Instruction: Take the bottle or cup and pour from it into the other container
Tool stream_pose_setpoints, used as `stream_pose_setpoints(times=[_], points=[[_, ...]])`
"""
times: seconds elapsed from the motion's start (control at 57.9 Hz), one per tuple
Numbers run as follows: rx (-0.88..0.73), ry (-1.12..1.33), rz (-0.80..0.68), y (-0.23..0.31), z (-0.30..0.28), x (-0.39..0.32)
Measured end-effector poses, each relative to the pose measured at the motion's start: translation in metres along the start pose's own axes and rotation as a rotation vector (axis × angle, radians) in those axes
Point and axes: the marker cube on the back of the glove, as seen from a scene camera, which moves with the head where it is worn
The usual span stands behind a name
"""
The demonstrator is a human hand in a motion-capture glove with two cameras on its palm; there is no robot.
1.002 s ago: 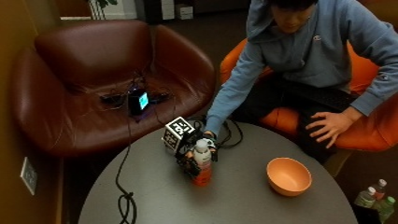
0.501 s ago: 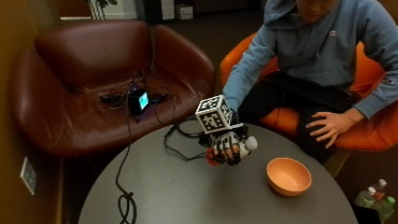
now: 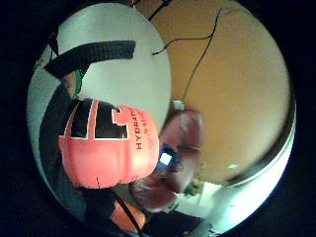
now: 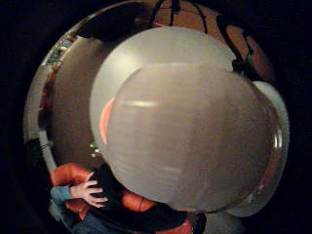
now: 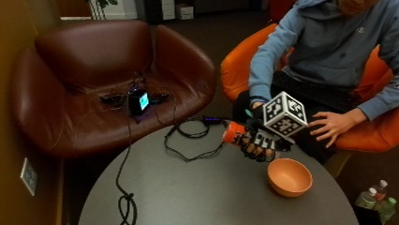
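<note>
The right hand (image 5: 261, 140) grips the bottle (image 5: 235, 132) in curled fingers, lifted off the table (image 5: 187, 192) and tipped on its side — orange base pointing left. The bowl (image 5: 289, 176) sits on the table just right of the hand, nearer the camera.

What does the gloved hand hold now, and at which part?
The gloved right hand grips the orange bottle around its body, tipped sideways above the table, beside the bowl.

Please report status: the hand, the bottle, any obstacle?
Gloved right hand grips orange bottle, tipped sideways above table. Orange bowl beside it. Nothing between them.
</note>
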Motion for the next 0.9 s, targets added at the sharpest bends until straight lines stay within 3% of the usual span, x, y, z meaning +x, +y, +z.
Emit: stream_pose_setpoints(times=[0.19, 0.311, 0.899], points=[[-0.059, 0.358, -0.09, -0.01, -0.011, -0.057], [-0.073, 0.459, -0.095, -0.017, -0.018, -0.078], [-0.028, 0.302, -0.054, 0.003, -0.027, -0.083]])
